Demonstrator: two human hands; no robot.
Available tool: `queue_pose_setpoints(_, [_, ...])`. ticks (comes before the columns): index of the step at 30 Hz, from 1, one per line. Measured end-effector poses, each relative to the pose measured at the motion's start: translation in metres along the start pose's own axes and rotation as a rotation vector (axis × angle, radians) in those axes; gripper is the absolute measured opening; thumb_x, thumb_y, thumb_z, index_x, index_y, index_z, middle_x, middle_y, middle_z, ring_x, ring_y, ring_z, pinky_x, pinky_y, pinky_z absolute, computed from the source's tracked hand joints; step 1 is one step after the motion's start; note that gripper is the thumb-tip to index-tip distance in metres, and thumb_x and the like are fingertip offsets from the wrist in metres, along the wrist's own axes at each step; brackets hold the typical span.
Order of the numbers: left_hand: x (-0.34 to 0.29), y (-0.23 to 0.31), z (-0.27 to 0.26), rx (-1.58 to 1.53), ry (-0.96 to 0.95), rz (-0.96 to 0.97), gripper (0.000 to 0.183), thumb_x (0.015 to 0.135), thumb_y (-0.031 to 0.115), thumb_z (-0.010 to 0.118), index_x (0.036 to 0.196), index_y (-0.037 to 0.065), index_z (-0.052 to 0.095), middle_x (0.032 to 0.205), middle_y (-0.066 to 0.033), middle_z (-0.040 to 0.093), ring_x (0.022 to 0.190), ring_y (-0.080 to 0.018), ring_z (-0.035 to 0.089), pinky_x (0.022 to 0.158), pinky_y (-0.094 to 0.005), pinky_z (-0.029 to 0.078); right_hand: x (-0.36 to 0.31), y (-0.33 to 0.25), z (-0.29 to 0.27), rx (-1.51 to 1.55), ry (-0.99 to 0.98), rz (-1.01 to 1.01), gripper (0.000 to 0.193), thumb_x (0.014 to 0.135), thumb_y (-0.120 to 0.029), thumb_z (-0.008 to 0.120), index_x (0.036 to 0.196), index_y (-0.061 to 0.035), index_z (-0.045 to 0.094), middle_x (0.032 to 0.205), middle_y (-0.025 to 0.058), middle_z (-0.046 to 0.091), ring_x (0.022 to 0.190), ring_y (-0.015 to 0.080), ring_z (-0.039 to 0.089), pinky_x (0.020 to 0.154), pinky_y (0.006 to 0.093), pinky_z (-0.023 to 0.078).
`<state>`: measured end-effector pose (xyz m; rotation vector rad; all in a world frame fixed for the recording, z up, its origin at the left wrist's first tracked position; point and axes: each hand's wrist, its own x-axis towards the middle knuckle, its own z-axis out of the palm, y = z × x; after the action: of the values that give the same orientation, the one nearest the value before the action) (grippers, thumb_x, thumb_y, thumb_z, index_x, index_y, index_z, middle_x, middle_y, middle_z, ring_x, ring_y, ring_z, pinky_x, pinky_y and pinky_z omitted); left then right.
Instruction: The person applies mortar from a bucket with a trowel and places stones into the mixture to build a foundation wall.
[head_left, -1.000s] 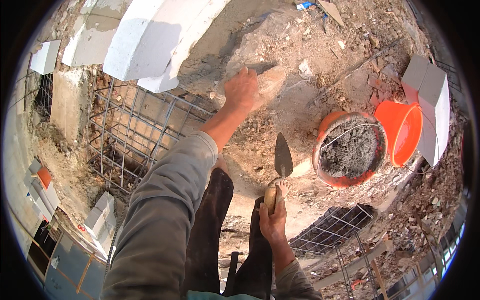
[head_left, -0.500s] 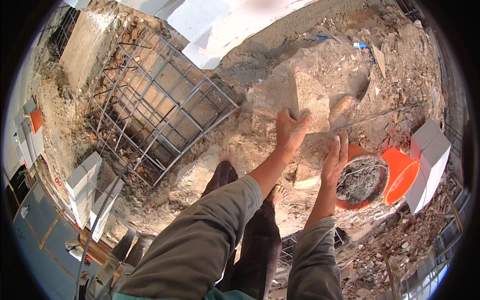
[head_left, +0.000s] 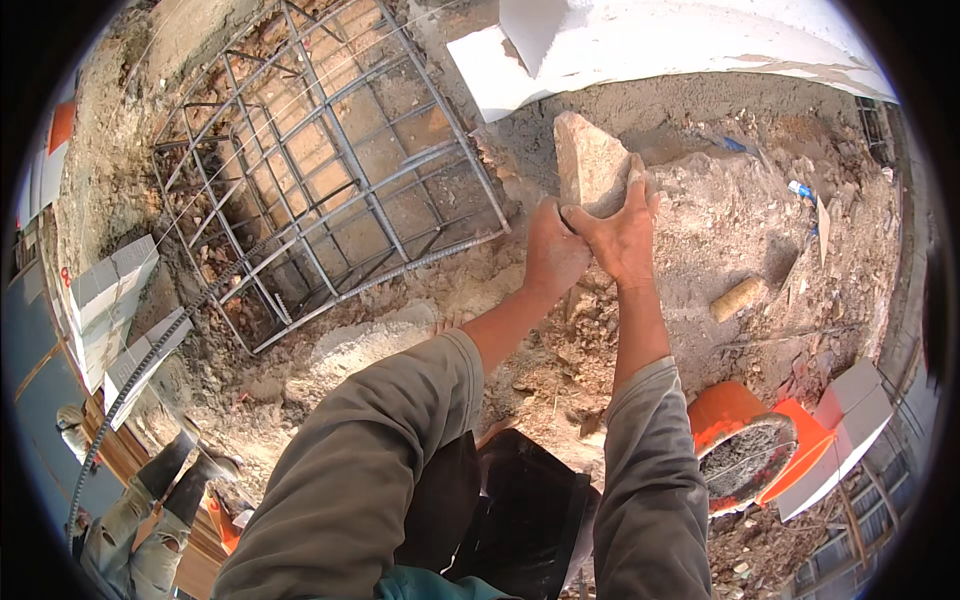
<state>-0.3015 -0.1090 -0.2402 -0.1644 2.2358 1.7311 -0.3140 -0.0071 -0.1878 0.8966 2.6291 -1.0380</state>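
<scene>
Ahead of me a rough, pale tan rock (head_left: 590, 160) with a pointed far end stands tilted up. My right hand (head_left: 622, 235) is closed on its near right side, fingers lying along the edge. Against its near left corner my left hand (head_left: 553, 248) is also closed, and the two thumbs almost meet. The stone hides part of the left fingers. Its underside cannot be seen, so whether it rests on the rubble is unclear.
A rebar cage (head_left: 327, 100) lies over a pit at the left. An orange bucket (head_left: 722, 405) with grey mortar and another orange bucket (head_left: 812, 440) stand right. A stubby tan cylinder (head_left: 738, 298) lies on the rubble. Another person's legs (head_left: 110, 550) show lower left.
My right hand has moved from beside the mortar bucket onto the rock, joining my left hand. The rock now stands tilted between both hands. The view has shifted, and the buckets appear lower right.
</scene>
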Motion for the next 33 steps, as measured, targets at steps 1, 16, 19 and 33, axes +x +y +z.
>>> queue_pose_setpoints(1, [0.009,-0.006,0.0,-0.128,-0.048,-0.026,0.029,0.072,0.008,0.073,0.09,-0.003,0.052,0.079,-0.0129,0.056,0.073,-0.0238,0.056,0.066,-0.0368,0.045,0.012,-0.002,0.005,-0.064,0.0,-0.029,0.104,0.062,-0.04,0.077,0.139,0.0115,0.031,0.139,0.0357,0.034,0.131,0.0507,0.033,0.108,0.0531,0.032])
queue_pose_setpoints(16, [0.044,-0.06,-0.008,-0.225,-0.142,-0.078,0.054,0.071,0.022,0.082,0.112,-0.004,0.057,0.089,-0.0096,0.064,0.076,-0.0151,0.061,0.066,-0.0311,0.048,0.038,-0.005,0.048,-0.262,0.012,-0.033,0.111,0.061,-0.041,0.074,0.149,-0.0014,0.02,0.141,0.0334,0.027,0.129,0.0547,0.033,0.107,0.0568,0.032])
queue_pose_setpoints(19, [0.055,-0.065,-0.013,-0.061,-0.334,-0.16,0.063,0.068,0.025,0.084,0.115,-0.005,0.055,0.098,-0.0138,0.064,0.083,-0.0193,0.062,0.074,-0.034,0.05,0.038,-0.002,0.048,-0.312,0.019,-0.032,0.109,0.06,-0.041,0.074,0.15,-0.004,0.023,0.139,0.0316,0.031,0.126,0.0535,0.035,0.107,0.0578,0.031])
queue_pose_setpoints(33, [0.097,-0.104,-0.024,-0.312,-0.143,-0.381,0.061,0.078,0.027,0.07,0.129,-0.003,0.054,0.113,-0.0161,0.059,0.105,-0.0259,0.058,0.092,-0.0364,0.045,0.073,0.006,0.049,-0.387,-0.061,-0.106,0.11,0.057,-0.048,0.08,0.147,-0.005,0.031,0.14,0.0323,0.034,0.13,0.0501,0.035,0.105,0.0566,0.036])
